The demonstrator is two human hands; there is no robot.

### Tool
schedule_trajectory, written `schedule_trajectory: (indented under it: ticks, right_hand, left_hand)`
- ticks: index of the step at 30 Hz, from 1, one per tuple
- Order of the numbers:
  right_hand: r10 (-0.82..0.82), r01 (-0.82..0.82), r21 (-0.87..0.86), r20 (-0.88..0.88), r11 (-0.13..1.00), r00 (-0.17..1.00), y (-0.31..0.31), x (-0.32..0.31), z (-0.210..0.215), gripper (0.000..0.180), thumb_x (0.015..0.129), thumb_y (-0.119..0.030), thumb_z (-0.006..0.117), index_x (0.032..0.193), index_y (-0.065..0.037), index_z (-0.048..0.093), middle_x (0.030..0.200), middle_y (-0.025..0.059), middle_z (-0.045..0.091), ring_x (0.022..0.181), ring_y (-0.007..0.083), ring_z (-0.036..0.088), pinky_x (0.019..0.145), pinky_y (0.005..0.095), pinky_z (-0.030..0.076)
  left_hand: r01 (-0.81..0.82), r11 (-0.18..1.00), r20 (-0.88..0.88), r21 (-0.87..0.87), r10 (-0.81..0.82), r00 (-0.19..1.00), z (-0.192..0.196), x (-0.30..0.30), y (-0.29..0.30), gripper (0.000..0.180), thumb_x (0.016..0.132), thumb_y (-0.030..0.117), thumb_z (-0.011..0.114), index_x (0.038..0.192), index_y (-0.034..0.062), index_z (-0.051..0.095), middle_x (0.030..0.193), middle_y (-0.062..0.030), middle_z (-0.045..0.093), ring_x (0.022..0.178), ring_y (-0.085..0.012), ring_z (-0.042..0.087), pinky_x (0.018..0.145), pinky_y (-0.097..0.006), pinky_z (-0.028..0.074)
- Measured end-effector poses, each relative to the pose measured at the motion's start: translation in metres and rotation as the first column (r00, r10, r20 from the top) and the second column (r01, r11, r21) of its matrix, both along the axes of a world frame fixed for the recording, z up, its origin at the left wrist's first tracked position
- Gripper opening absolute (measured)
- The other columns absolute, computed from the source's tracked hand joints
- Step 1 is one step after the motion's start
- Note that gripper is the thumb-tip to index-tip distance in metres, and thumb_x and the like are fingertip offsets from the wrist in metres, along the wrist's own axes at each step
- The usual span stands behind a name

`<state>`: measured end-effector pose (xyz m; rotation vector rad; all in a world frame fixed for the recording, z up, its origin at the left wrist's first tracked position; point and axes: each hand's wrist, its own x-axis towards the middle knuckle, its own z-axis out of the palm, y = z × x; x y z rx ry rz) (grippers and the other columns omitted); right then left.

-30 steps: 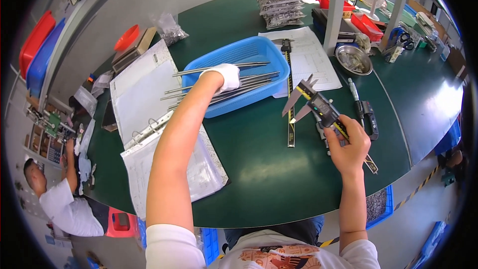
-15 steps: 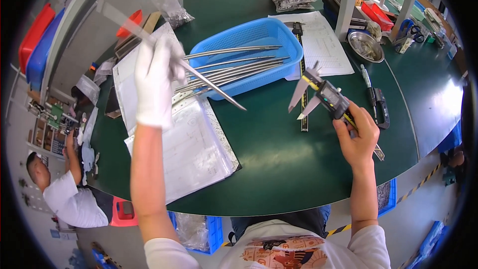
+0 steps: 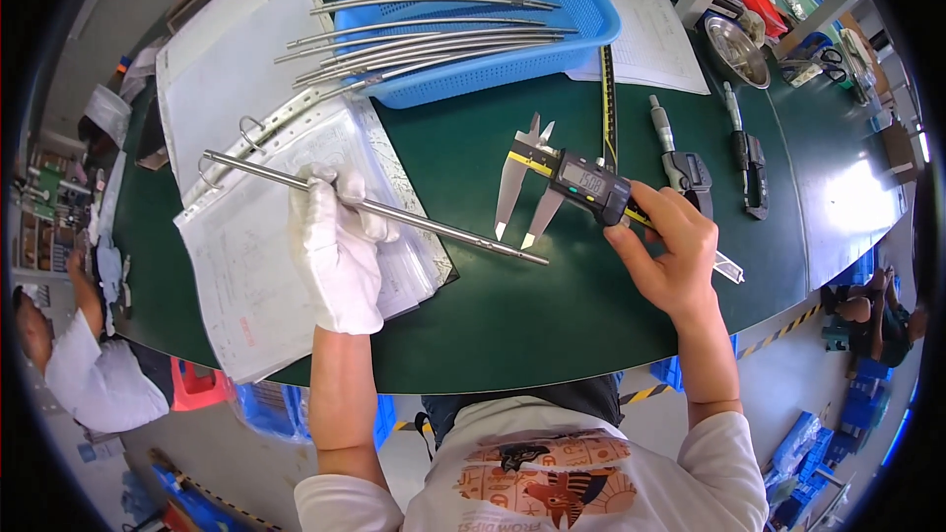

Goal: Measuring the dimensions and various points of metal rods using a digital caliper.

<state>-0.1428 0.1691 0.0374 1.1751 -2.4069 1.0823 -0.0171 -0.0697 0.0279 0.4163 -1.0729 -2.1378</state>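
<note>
Two hands engaged: gloved left hand (image 3: pixel 340 251) grips the long steel rod (image 3: pixel 374 209); bare right hand (image 3: pixel 670 256) clasps the digital caliper (image 3: pixel 572 182), jaws apart. Seat rod squarely between jaws.

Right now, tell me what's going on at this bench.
A person's gloved left hand holds a long metal rod level above an open ring binder. The bare right hand holds a digital caliper, jaws open, near the rod's tip. More rods lie in a blue basket on the green table.
</note>
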Motion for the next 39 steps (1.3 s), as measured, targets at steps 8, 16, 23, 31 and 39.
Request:
schedule_trajectory:
  ticks: [8, 16, 23, 31, 39]
  right_hand:
    - [0.010, -0.012, 0.015, 0.134, 1.000, 0.991, 0.001, 0.002, 0.001, 0.032, 0.065, -0.013, 0.070, 0.093, -0.001, 0.060, 0.059, 0.0055, 0.050, 0.044, 0.0133, 0.042, 0.040, 0.0246, 0.034]
    - [0.033, -0.037, 0.020, 0.191, 0.999, 0.981, 0.005, 0.001, 0.001, 0.031, 0.065, -0.014, 0.070, 0.091, -0.001, 0.060, 0.058, 0.0052, 0.049, 0.044, 0.0131, 0.042, 0.040, 0.0245, 0.033]
    - [0.056, -0.067, 0.060, 0.165, 0.996, 0.985, 0.008, -0.001, -0.001, 0.030, 0.065, -0.017, 0.069, 0.090, -0.002, 0.061, 0.055, 0.0039, 0.046, 0.042, 0.0140, 0.042, 0.039, 0.0257, 0.033]
    - [0.045, -0.061, 0.119, 0.134, 0.991, 0.990, 0.008, 0.000, 0.002, 0.030, 0.063, -0.018, 0.070, 0.088, -0.004, 0.062, 0.053, 0.0040, 0.044, 0.040, 0.0157, 0.043, 0.038, 0.0274, 0.033]
    - [0.031, -0.052, 0.161, 0.132, 0.986, 0.991, 0.009, -0.001, 0.003, 0.027, 0.061, -0.020, 0.071, 0.080, -0.003, 0.061, 0.052, 0.0042, 0.045, 0.040, 0.0180, 0.045, 0.038, 0.0280, 0.034]
  left_hand:
    - [0.087, 0.976, -0.090, 0.198, -0.071, 0.993, 0.010, 0.002, 0.005, 0.013, 0.085, 0.027, 0.044, 0.080, 0.0158, 0.042, 0.070, 0.0017, 0.034, 0.058, -0.0087, 0.033, 0.049, -0.023, 0.027]
    - [0.126, 0.952, -0.021, 0.278, -0.125, 0.992, 0.010, 0.003, 0.005, 0.033, 0.087, 0.031, 0.040, 0.059, 0.0156, 0.032, 0.057, 0.0012, 0.028, 0.051, -0.0109, 0.026, 0.046, -0.025, 0.022]
    - [0.127, 0.964, -0.085, 0.233, -0.110, 0.990, 0.006, 0.003, 0.000, 0.034, 0.088, 0.029, 0.037, 0.058, 0.0147, 0.030, 0.057, 0.0008, 0.028, 0.050, -0.0112, 0.023, 0.044, -0.026, 0.022]
    - [0.199, 0.955, -0.146, 0.219, -0.170, 0.975, 0.007, 0.003, 0.001, 0.035, 0.090, 0.028, 0.034, 0.058, 0.0135, 0.031, 0.057, -0.0003, 0.029, 0.050, -0.0116, 0.024, 0.045, -0.026, 0.022]
    - [0.245, 0.948, -0.182, 0.205, -0.209, 0.961, 0.009, 0.002, 0.001, 0.035, 0.091, 0.027, 0.032, 0.058, 0.0127, 0.033, 0.057, 0.0001, 0.029, 0.051, -0.0111, 0.023, 0.047, -0.026, 0.023]
